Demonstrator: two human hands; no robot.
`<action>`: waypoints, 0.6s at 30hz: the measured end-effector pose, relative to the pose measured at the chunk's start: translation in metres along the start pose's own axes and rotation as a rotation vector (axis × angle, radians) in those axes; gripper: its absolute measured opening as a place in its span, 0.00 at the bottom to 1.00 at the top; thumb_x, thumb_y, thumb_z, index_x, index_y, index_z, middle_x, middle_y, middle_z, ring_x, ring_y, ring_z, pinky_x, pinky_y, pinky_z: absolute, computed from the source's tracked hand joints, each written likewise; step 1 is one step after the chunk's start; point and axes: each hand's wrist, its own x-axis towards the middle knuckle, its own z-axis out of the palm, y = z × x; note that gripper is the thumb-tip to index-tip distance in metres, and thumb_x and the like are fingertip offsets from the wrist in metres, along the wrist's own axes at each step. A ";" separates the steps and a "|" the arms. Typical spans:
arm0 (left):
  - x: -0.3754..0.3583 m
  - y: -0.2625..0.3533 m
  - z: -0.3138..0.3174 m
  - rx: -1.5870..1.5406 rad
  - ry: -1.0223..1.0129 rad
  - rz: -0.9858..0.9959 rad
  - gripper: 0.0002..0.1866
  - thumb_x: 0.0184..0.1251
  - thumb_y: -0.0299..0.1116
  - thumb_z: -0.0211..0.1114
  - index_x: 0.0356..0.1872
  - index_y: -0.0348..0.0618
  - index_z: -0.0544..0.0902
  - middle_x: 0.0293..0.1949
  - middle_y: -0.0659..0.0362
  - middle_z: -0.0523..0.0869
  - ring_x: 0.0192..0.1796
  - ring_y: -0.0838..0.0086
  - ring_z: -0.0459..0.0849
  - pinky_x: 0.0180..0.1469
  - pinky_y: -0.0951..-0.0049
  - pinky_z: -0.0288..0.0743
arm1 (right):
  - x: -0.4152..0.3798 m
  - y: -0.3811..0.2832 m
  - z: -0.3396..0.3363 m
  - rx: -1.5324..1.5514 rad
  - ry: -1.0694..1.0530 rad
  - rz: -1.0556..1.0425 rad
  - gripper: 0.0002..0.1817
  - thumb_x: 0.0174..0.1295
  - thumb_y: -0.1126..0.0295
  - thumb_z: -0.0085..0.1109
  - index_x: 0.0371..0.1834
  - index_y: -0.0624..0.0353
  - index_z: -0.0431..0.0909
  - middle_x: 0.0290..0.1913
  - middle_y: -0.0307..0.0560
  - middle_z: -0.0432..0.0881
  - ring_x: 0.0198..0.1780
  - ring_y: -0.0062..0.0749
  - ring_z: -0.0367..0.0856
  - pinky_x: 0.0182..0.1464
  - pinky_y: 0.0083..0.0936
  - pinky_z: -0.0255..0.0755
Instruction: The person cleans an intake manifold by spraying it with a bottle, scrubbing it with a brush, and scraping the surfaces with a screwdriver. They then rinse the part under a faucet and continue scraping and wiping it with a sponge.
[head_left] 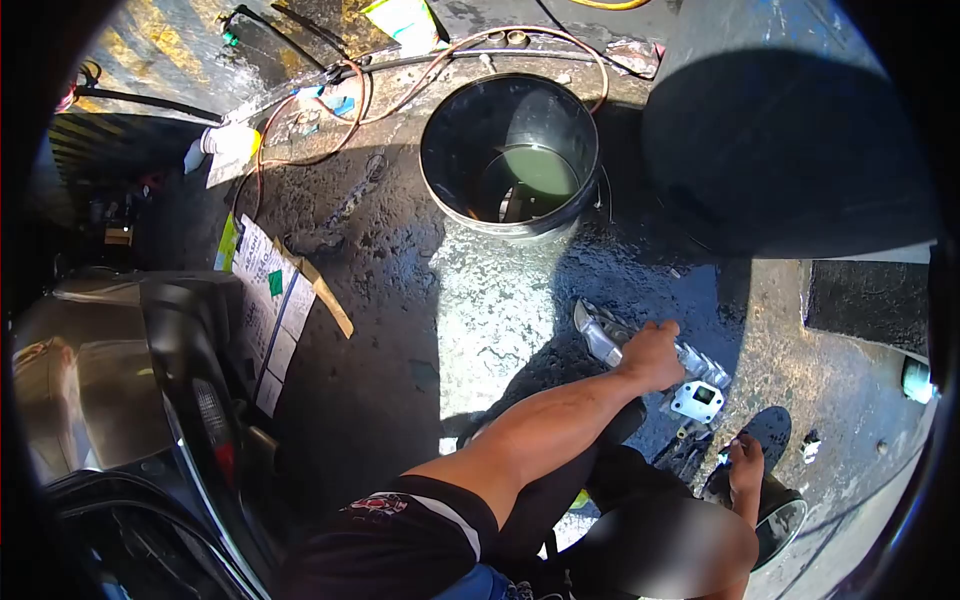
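My left hand [652, 356] reaches across from the lower left, its fingers curled over a silver cast-metal engine part [598, 335] low over the wet floor. The part is long and ribbed, with a flat flange [697, 400] and a square opening at its near end. My right hand [745, 462] is lower right, closed beside a dark round shape; a small pale bit shows at its fingertips, too small to name. Dark hoses or fittings [685, 450] lie between the hands. A blurred patch hides what is beside my right forearm.
A black bucket [440, 190] with greenish liquid stands ahead, left of a large dark drum [790, 150]. Another dark container [785, 530] is lower right. A car's rear corner [95, 400] fills the left, near cardboard [328, 300]. An orange hose [365, 95] loops behind.
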 end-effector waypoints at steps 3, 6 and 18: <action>-0.043 -0.015 -0.056 -0.006 0.070 -0.112 0.36 0.53 0.38 0.76 0.65 0.41 0.76 0.58 0.39 0.81 0.61 0.44 0.83 0.64 0.52 0.78 | -0.004 -0.054 0.002 0.019 -0.091 -0.072 0.21 0.69 0.64 0.64 0.57 0.71 0.80 0.42 0.55 0.88 0.43 0.37 0.86 0.49 0.33 0.77; -0.084 -0.032 -0.105 -0.002 0.185 -0.190 0.37 0.52 0.40 0.78 0.65 0.41 0.76 0.57 0.39 0.81 0.60 0.44 0.83 0.63 0.52 0.78 | -0.015 -0.151 0.005 -0.120 -0.290 -0.076 0.24 0.71 0.65 0.63 0.63 0.71 0.76 0.45 0.54 0.88 0.45 0.33 0.85 0.52 0.30 0.78; -0.180 -0.203 -0.304 -0.016 0.733 -0.546 0.36 0.48 0.37 0.79 0.61 0.42 0.77 0.54 0.40 0.83 0.58 0.46 0.83 0.62 0.54 0.79 | -0.068 -0.360 0.117 -0.108 -0.661 -0.260 0.23 0.70 0.67 0.68 0.61 0.72 0.77 0.40 0.44 0.86 0.41 0.22 0.82 0.45 0.22 0.76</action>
